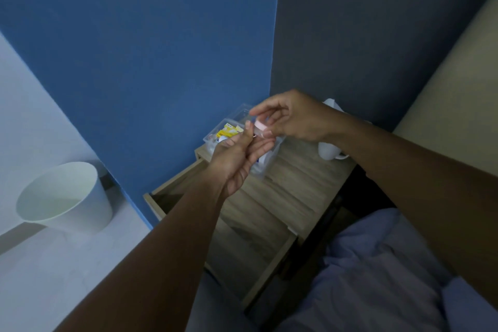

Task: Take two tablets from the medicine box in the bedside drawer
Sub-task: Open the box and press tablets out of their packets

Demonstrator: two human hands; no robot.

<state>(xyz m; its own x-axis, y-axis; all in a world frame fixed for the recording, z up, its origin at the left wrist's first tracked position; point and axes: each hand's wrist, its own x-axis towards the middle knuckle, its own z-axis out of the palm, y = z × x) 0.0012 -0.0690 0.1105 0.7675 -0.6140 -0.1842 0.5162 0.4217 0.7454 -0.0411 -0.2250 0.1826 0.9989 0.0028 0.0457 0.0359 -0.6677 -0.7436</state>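
Setting: blue wall [151, 56], wooden bedside table [301, 178] at centre frame, its drawer [161, 197] pulled open. White bin [67, 197] at lower left. On the tabletop: clear medicine box [223, 129], lid up; white mug [330, 151] right of it. My right hand [293, 118] pinches a small pink-capped bottle [260, 128] above the box. My left hand [237, 159] is cupped, palm up, just below the bottle.

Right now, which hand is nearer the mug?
Right. The right hand is above and just left of the mug, its wrist crossing over it; the left hand sits further left, over the medicine box.
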